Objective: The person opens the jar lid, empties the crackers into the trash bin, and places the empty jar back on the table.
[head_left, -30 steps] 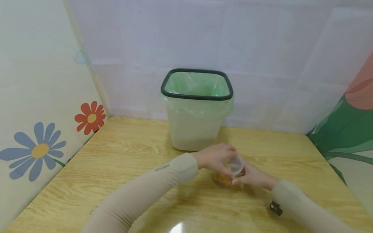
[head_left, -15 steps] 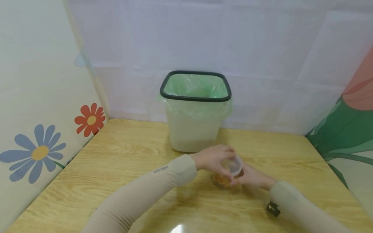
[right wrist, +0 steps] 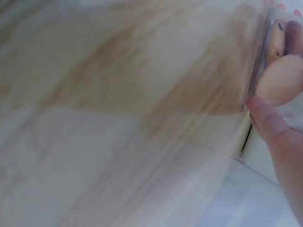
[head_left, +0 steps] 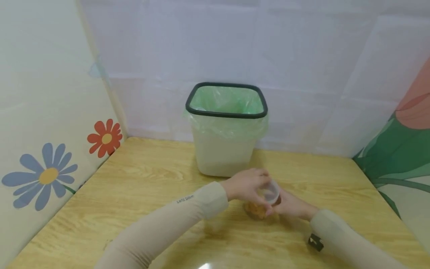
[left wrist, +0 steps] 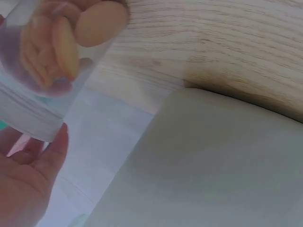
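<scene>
A clear plastic jar (left wrist: 83,64) with a pale lid (left wrist: 28,113) holds several round tan biscuits (left wrist: 102,23). It leans on the table in front of the bin, its lid end raised in the head view (head_left: 271,191). My left hand (head_left: 246,186) reaches over from the left and grips the lid, thumb and fingers on either side of it. From the right, my right hand (head_left: 292,204) holds the jar's body. The right wrist view catches the thumb side of the right hand (right wrist: 279,137) against the jar wall, with biscuits (right wrist: 281,80) showing through.
A light bin (head_left: 223,149) with a dark rim and green bag liner (head_left: 228,99) stands behind the hands. A small black object (head_left: 315,242) lies beside the right sleeve. The wooden table (head_left: 161,164) meets a white sheet at the back and flower-printed walls at both sides.
Both hands stay on the jar in nearly the same place and pose. The head view has shifted slightly.
</scene>
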Action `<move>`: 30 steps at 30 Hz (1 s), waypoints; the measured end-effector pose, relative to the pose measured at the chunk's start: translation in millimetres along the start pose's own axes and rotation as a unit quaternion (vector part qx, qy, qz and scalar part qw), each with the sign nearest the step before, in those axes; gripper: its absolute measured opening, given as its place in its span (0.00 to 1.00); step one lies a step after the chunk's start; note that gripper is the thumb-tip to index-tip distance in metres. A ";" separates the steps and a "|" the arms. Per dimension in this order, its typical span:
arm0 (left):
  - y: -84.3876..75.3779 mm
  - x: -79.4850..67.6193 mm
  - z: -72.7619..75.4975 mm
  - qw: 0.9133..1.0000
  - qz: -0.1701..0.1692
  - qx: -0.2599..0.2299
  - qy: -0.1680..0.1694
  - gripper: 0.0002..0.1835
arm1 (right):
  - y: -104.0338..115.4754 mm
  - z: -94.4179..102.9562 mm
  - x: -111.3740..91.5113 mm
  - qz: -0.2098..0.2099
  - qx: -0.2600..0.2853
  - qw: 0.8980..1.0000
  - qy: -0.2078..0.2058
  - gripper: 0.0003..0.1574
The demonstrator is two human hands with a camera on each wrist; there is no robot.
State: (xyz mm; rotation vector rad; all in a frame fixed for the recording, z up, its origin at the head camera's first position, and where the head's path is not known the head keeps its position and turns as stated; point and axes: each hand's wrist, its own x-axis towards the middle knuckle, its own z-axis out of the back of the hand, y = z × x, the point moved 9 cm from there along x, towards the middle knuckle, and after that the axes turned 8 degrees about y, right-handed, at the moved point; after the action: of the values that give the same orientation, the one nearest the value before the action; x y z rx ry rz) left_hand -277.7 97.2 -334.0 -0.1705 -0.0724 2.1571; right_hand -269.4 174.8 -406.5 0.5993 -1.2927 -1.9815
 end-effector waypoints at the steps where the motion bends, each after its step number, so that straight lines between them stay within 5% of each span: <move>1: -0.3 0.5 -0.7 1.000 0.007 0.000 0.001 0.38 | -1.1 0.1 -0.9 -0.005 -0.005 1.000 -0.001 0.57; 11: -2.0 3.0 0.8 1.000 0.022 -0.003 0.002 0.42 | -3.8 3.1 -5.1 -0.031 -0.040 0.999 0.000 0.58; 17: 3.0 4.1 4.5 1.000 0.009 -0.009 -0.021 0.34 | -1.7 4.7 -2.1 -0.034 -0.019 0.999 0.006 0.58; 30: 12.0 -11.0 12.3 0.998 0.039 -0.040 -0.026 0.44 | -4.6 6.1 -3.0 -0.053 -0.026 0.998 -0.011 0.64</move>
State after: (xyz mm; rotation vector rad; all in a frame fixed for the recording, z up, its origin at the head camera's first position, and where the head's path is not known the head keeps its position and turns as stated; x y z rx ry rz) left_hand -283.4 81.6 -322.1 -0.1665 -0.1859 2.2376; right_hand -272.9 181.9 -408.3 0.6340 -1.2417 -2.1058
